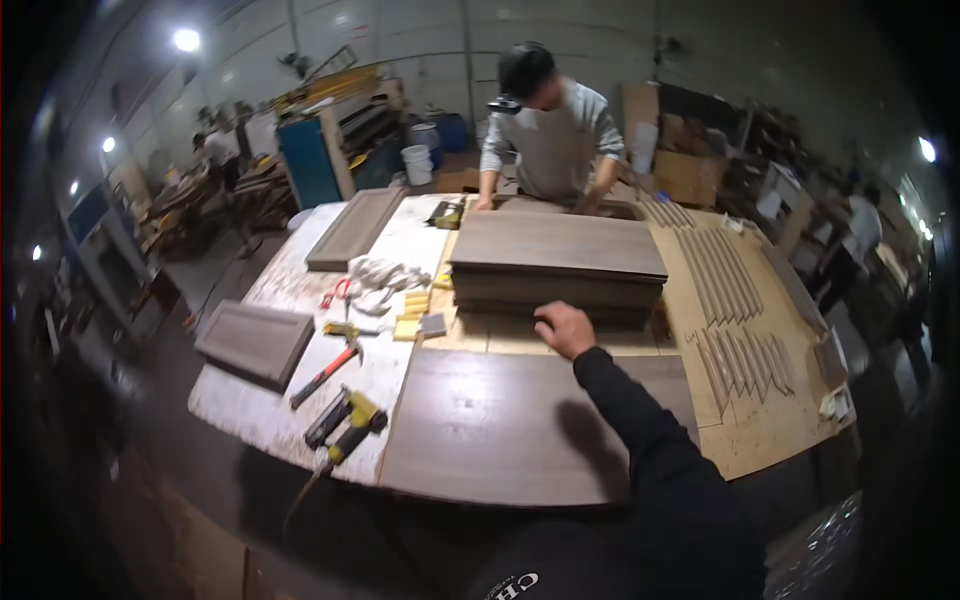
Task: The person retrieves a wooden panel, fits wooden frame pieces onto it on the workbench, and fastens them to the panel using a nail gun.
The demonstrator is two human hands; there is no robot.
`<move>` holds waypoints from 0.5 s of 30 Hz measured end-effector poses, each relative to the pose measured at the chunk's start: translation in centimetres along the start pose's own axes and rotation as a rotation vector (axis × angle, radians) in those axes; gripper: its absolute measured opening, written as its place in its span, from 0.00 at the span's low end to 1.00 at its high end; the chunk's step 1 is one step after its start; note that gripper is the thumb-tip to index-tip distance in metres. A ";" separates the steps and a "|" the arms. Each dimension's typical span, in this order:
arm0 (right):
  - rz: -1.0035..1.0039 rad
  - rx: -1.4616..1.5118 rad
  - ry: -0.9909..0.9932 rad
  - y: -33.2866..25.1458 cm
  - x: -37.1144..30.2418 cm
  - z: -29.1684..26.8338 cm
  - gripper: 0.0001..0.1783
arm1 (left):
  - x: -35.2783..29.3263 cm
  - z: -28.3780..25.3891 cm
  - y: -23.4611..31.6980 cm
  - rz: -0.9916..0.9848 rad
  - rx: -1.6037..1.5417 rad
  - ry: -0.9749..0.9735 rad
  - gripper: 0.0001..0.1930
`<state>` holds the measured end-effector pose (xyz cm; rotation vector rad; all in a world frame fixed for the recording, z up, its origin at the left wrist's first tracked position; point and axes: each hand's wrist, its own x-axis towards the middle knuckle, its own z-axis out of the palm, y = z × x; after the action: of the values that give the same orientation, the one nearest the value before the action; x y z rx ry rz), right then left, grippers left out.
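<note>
My right hand [566,330] hovers over the near side of the panel stack, its fingers loosely bent and a little apart, with nothing visible in them. The stack of grey-brown wood panels [555,245] stands in the middle of the table. Below my forearm, a wide flat panel [490,430] lies along the near edge, bearing my arm's shadow. My left hand is out of view. Left of the flat panel lie a yellow-and-black nail gun [350,425], a hammer [325,376] with a red-and-black handle, and a small yellow tool [348,330].
Framed panels [255,340] [357,228] lie at left, near a white cloth [385,280] and yellow blocks [408,325]. Thin wood strips [718,275] lie in rows at right. Behind the stack, a co-worker [555,135] leans over the table with both arms lowered.
</note>
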<state>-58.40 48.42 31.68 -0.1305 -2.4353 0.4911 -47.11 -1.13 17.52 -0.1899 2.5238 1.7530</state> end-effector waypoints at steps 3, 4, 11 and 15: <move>0.048 -0.286 0.131 7.4 5.0 -2.0 0.25 | 2.7 4.4 3.4 0.029 -0.003 -0.089 0.11; 0.068 -0.348 0.139 9.0 5.6 -1.6 0.26 | 3.7 5.6 4.1 0.039 -0.017 -0.111 0.11; 0.073 -0.326 0.190 12.9 6.4 -0.5 0.20 | 8.3 12.5 8.3 0.114 -0.083 -0.314 0.10; 0.052 -0.306 0.227 12.8 6.3 -0.5 0.16 | 14.8 19.5 11.6 0.185 -0.144 -0.465 0.12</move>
<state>-63.41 61.75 30.83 -0.3589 -2.2710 0.1141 -63.68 20.16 19.71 0.4106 2.1382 1.7842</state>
